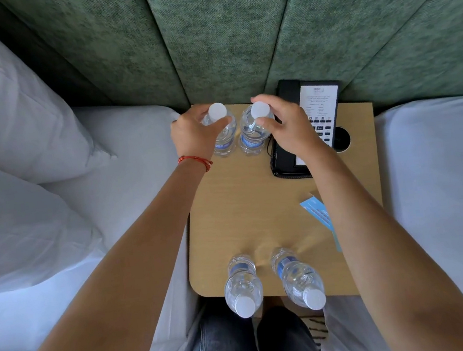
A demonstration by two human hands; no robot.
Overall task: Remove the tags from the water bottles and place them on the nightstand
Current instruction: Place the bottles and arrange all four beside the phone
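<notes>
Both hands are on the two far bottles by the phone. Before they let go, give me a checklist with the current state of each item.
1. Left hand grips far left bottle near its neck: ok.
2. Right hand grips far right bottle near its neck: ok.
3. Both far bottles seated flat on the nightstand: cannot tell, their bases are partly hidden.
4. No tags on any bottle necks: ok, none visible; the blue tags lie on the nightstand, partly under the right forearm.
5. Near bottles stand upright at the front edge: ok.
6. Far right bottle clear of the phone: cannot tell, the right hand covers the gap.
</notes>
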